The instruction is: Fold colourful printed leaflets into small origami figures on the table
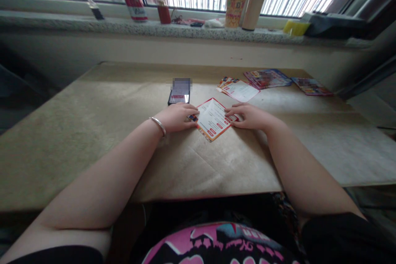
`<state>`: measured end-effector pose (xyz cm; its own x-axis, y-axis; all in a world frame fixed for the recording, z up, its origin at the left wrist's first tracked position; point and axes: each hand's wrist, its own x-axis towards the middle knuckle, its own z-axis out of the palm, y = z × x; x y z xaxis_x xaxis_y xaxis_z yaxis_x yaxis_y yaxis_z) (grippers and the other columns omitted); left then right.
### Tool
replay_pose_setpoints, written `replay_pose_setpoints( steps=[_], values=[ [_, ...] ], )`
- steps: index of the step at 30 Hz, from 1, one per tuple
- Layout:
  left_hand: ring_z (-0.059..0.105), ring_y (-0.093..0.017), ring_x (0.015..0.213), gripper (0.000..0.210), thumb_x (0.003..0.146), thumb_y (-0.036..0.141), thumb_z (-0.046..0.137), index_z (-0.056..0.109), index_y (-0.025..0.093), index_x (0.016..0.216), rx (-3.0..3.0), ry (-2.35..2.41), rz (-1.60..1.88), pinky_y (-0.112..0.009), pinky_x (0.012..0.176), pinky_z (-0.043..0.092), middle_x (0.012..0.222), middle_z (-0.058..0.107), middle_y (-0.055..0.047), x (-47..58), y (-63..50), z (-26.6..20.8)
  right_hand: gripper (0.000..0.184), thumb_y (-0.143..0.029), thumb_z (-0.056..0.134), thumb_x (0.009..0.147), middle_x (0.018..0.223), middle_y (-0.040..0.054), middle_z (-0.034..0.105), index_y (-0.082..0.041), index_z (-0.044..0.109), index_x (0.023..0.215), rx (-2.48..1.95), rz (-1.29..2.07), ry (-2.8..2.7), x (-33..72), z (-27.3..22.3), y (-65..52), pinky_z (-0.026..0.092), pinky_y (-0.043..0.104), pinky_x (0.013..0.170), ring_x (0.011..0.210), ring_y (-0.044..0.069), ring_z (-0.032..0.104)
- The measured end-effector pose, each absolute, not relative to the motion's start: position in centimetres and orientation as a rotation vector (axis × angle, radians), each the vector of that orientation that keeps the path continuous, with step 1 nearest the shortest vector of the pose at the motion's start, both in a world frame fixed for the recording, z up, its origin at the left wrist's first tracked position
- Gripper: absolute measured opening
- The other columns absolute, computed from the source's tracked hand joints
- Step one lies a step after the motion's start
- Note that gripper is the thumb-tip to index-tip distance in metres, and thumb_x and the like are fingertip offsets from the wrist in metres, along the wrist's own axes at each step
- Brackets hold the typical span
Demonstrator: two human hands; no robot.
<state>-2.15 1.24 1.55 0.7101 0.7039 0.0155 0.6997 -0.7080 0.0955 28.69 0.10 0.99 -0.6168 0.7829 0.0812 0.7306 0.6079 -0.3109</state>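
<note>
A printed paper flyer (213, 119), white with red and orange edges, lies on the table turned like a diamond, with a crease running down from its top corner. My left hand (180, 116), a silver bangle at its wrist, closes its thumb and fingers on the flyer's left corner. At the opposite corner, my right hand (247, 116) grips the paper between thumb and fingers. Just beyond my left hand stands a phone (180, 95) with its screen lit. Behind the flyer, more white-and-orange flyers (243, 90) are spread out.
Stacked colourful flyers (269, 78) lie at the table's far right, beside another small pile (311, 86). On the windowsill (192, 31) are a red can (134, 5), a red bottle (163, 12), a patterned cup (235, 7) and a yellow item (296, 28). The beige table (93, 132) ends close to my body.
</note>
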Motion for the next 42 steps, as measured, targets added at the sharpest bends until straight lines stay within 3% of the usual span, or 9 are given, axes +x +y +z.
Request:
replay_pose_setpoints(
  steps=[4, 11, 16, 22, 27, 31, 42],
  values=[
    [0.054, -0.024, 0.122, 0.057, 0.082, 0.054, 0.063, 0.064, 0.016, 0.126, 2.769, 1.115, 0.127, -0.034, 0.108, 0.038, 0.133, 0.06, -0.011, -3.3, 2.4, 1.1, 0.041, -0.028, 0.072, 0.075, 0.131, 0.0021, 0.065, -0.028, 0.072, 0.116, -1.19, 0.387, -2.655, 29.6, 1.3, 0.3, 0.045, 0.037, 0.107, 0.119, 0.024, 0.061],
    [0.058, -0.023, 0.112, 0.044, 0.087, 0.047, 0.059, 0.068, 0.018, 0.119, 2.773, 1.072, 0.164, -0.034, 0.101, 0.043, 0.121, 0.065, -0.011, -4.1, 3.5, 0.7, 0.034, -0.021, 0.067, 0.079, 0.127, 0.0016, 0.067, -0.029, 0.075, 0.111, -1.162, 0.399, -2.642, 30.1, 1.0, 0.8, 0.049, 0.034, 0.102, 0.114, 0.023, 0.065],
    [0.06, -0.023, 0.103, 0.045, 0.087, 0.049, 0.06, 0.068, 0.019, 0.119, 2.806, 1.119, 0.216, -0.034, 0.094, 0.046, 0.112, 0.066, -0.011, -4.3, 3.5, 0.6, 0.038, -0.023, 0.067, 0.08, 0.125, 0.0019, 0.069, -0.028, 0.071, 0.118, -1.16, 0.416, -2.563, 29.7, 0.9, 0.7, 0.049, 0.035, 0.102, 0.114, 0.021, 0.064],
    [0.059, -0.021, 0.1, 0.038, 0.09, 0.047, 0.056, 0.071, 0.02, 0.114, 2.805, 1.056, 0.29, -0.034, 0.093, 0.047, 0.11, 0.064, -0.01, -4.4, 3.7, 0.2, 0.025, -0.03, 0.056, 0.089, 0.112, 0.0037, 0.074, -0.026, 0.076, 0.104, -1.175, 0.408, -2.502, 29.7, 0.7, 0.7, 0.053, 0.033, 0.092, 0.1, 0.019, 0.068],
    [0.058, -0.021, 0.102, 0.036, 0.09, 0.045, 0.058, 0.072, 0.021, 0.113, 2.83, 1.071, 0.261, -0.033, 0.094, 0.046, 0.113, 0.064, -0.009, -4.3, 3.6, 0.2, 0.022, -0.029, 0.06, 0.087, 0.114, 0.0047, 0.073, -0.026, 0.077, 0.101, -1.173, 0.311, -2.503, 30.0, 0.3, 1.2, 0.052, 0.034, 0.093, 0.1, 0.02, 0.068],
    [0.059, -0.021, 0.103, 0.037, 0.09, 0.046, 0.057, 0.07, 0.024, 0.117, 2.847, 1.105, 0.222, -0.034, 0.095, 0.045, 0.115, 0.065, -0.008, -4.1, 3.4, 0.4, 0.02, -0.028, 0.062, 0.085, 0.121, 0.0048, 0.07, -0.027, 0.078, 0.097, -1.063, 0.134, -2.578, 29.7, 0.5, 1.2, 0.046, 0.041, 0.102, 0.11, 0.023, 0.063],
    [0.058, -0.021, 0.104, 0.039, 0.086, 0.049, 0.061, 0.07, 0.028, 0.118, 2.824, 1.092, 0.224, -0.033, 0.096, 0.044, 0.114, 0.065, -0.006, -4.2, 3.6, 0.2, 0.024, -0.02, 0.055, 0.087, 0.101, 0.0073, 0.075, -0.024, 0.077, 0.093, -1.285, 0.055, -2.566, 29.3, 1.1, 0.7, 0.048, 0.038, 0.096, 0.108, 0.025, 0.062]
  ],
)
